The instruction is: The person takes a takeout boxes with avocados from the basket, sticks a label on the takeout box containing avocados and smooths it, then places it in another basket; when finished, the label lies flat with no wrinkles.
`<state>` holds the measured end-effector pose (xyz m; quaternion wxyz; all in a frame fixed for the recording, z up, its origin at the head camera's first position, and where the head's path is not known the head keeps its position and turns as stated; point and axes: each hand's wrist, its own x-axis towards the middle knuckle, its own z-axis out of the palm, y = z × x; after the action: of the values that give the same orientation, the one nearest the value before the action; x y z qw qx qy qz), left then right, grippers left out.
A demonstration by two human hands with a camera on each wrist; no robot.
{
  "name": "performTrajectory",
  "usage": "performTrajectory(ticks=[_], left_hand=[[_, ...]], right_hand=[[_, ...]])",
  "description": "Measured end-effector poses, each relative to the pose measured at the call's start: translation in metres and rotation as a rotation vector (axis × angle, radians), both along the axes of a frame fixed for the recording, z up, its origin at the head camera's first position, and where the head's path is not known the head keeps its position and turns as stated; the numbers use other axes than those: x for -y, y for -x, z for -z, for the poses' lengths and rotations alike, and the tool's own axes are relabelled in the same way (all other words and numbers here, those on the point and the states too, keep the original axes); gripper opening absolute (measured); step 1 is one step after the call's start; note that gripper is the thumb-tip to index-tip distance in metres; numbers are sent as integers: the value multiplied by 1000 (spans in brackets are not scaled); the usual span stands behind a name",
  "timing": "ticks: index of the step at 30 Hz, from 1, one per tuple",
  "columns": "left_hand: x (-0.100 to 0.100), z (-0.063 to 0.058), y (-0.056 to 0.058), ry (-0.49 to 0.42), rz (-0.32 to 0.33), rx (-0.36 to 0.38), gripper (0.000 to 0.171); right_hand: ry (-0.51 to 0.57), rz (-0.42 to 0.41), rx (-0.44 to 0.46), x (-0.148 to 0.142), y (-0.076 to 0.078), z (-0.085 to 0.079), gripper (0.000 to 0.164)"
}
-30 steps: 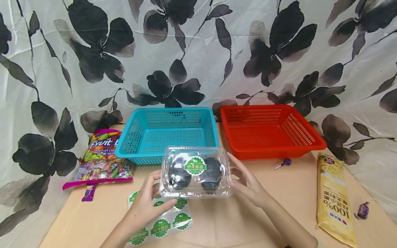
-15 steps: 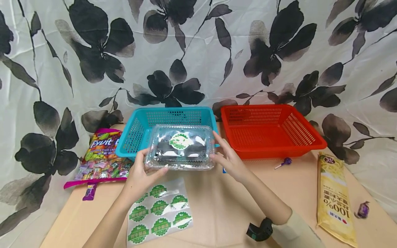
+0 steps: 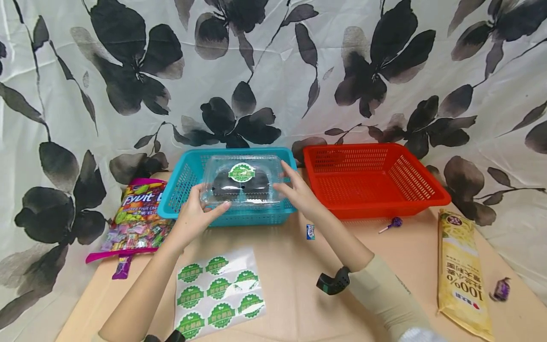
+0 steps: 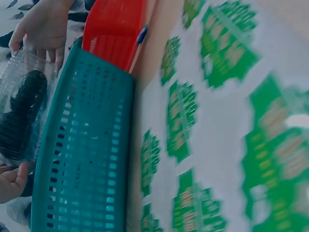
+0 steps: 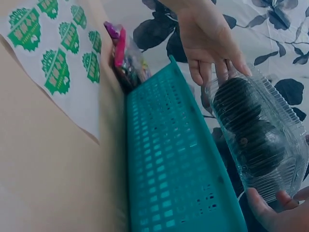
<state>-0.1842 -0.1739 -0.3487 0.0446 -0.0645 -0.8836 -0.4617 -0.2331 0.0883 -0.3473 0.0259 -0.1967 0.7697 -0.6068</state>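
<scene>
A clear plastic clamshell box (image 3: 242, 183) is held up over the blue basket (image 3: 248, 219) with both hands. Through its plastic show two dark, round fruits (image 5: 260, 145), perhaps avocados, and a green-and-white round sticker (image 3: 241, 172) sits on the lid. My left hand (image 3: 195, 216) grips the box's left end, thumb along the near edge. At the opposite end, the fingers and thumb of my right hand (image 3: 301, 194) hold it. In the right wrist view the box appears tilted beyond the basket's rim, with a hand at each end.
A red basket (image 3: 380, 209) stands right of the blue one. A fruit chew bag (image 3: 134, 228) lies left, and a sticker sheet (image 3: 220, 289) in front. Rightward are a lollipop (image 3: 396, 222), a yellow pasta bag (image 3: 463, 275) and a purple-wrapped candy (image 3: 500, 289). A small blue packet (image 3: 310, 232) lies mid-table.
Both hands have carried the clamshell box forward and slightly left, from in front of the blue basket to over it. The sticker sheet and small blue packet have come into fuller view.
</scene>
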Motion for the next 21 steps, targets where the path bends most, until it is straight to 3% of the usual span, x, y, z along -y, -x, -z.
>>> performTrajectory(ticks=[5,11,17,21], left_hand=[[8,-5,20,136,15,57,96],[13,2,37,209,21,112,99],[15,7,48,388,60,156,89],[19,13,56,443,83,221,79]], right_hand=[[-21,31,31,10,21,5,69],[-83,92,117,23,41,12,67],[-226,154,196,31,52,19,69],[-320,116,250,35,58,27,69]])
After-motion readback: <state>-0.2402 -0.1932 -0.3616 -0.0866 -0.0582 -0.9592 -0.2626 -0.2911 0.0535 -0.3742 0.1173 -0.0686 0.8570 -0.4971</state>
